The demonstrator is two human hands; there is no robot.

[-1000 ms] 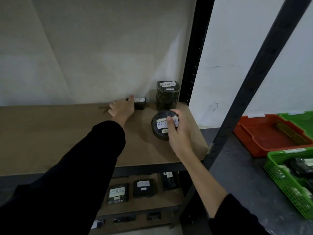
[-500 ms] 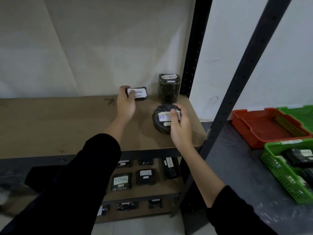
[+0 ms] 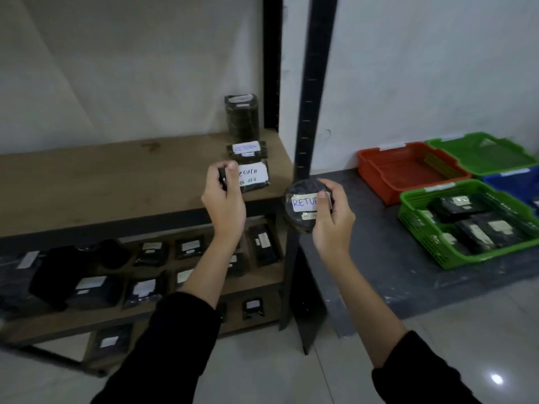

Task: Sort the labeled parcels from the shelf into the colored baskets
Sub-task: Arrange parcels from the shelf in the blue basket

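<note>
1. The left hand (image 3: 224, 205) pinches a flat "Return" parcel (image 3: 254, 177) in its fingers (image 3: 232, 166), over the shelf (image 3: 116, 176).
2. The right hand (image 3: 332, 220) grips a round "RETURN" parcel (image 3: 302, 212); the orange basket (image 3: 376, 174) and the green basket (image 3: 414, 199) sit well right of its fingers.

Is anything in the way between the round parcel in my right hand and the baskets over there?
Nothing visible blocks it. The round black RETURN-labelled parcel in the right hand is held on the near side of the black metal shelf post; only bare grey platform lies between it and the orange plastic basket.
</note>
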